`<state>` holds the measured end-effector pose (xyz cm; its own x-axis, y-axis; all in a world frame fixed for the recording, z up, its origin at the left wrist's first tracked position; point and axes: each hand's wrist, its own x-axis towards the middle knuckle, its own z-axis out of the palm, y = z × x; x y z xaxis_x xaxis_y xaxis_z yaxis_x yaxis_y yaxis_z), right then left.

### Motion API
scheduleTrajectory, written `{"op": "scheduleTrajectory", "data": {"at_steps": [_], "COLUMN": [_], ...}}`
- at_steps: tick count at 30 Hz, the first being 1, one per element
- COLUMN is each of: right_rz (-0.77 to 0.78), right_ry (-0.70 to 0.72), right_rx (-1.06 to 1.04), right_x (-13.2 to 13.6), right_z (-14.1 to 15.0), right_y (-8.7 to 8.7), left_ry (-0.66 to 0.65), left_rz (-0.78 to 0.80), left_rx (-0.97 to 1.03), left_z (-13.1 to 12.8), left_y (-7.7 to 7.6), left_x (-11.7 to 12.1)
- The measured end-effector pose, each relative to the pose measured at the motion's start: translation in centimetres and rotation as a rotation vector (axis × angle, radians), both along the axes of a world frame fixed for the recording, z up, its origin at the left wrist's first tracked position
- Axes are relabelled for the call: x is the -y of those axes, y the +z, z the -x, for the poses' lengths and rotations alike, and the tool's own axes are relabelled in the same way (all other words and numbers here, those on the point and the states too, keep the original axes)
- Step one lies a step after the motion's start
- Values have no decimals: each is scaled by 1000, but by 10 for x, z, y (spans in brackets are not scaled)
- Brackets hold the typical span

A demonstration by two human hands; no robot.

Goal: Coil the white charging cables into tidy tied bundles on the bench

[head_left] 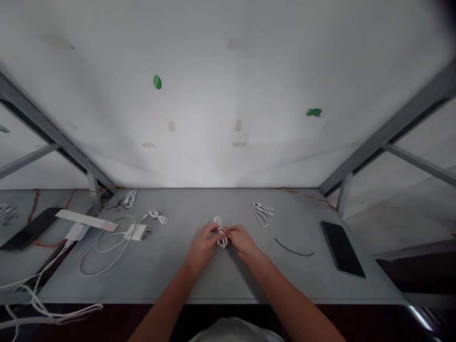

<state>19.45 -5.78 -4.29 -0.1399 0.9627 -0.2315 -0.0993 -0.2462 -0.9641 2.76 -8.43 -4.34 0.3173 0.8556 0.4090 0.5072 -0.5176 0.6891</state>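
A coiled white cable (pixel 223 243) is held between my hands over the grey shelf, with a thin dark tie around its middle. My left hand (pixel 204 245) grips the bundle from the left, thumb and fingers closed on it. From the right, the fingertips of my right hand (pixel 241 237) pinch together at the dark twist tie (pixel 220 231). To the right lies a loosely looped white cable (pixel 262 213) with no tie visible on it. A loose black twist tie (pixel 294 250) rests on the surface nearby.
A black phone (pixel 342 249) lies at the right. On the left are a tied cable bundle (pixel 157 217), another cable coil (pixel 130 199), a white charger (pixel 137 232) with its cord, a white strip (pixel 86 220) and a dark phone (pixel 31 228). A white wall (pixel 278 161) closes the back.
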Motion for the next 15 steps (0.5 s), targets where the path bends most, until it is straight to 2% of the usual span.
{"op": "scheduleTrajectory", "data": {"at_steps": [2, 5, 8, 10, 12, 15], "right_rz": [-22, -95, -273, -448, -570, -603], "right_ry": [-1, -66, -115, -100, -58, 20], "right_rx": [83, 188, 333, 533, 801, 1122], "right_x": [-7, -15, -14, -7, 2, 13], "right_z": [-3, -10, -20, -29, -38, -44], "right_y": [1, 1, -4, -9, -14, -19], "left_ry": [18, 59, 46, 58, 135, 300], "left_rz": [6, 26, 71, 88, 84, 58], "left_rx": [46, 83, 20, -65, -186, -369], "left_z": [-3, -7, -3, 6, 15, 23], "left_y": [-6, -6, -2, -3, -8, -19], "left_x": [-3, -9, -15, -17, -16, -11]}}
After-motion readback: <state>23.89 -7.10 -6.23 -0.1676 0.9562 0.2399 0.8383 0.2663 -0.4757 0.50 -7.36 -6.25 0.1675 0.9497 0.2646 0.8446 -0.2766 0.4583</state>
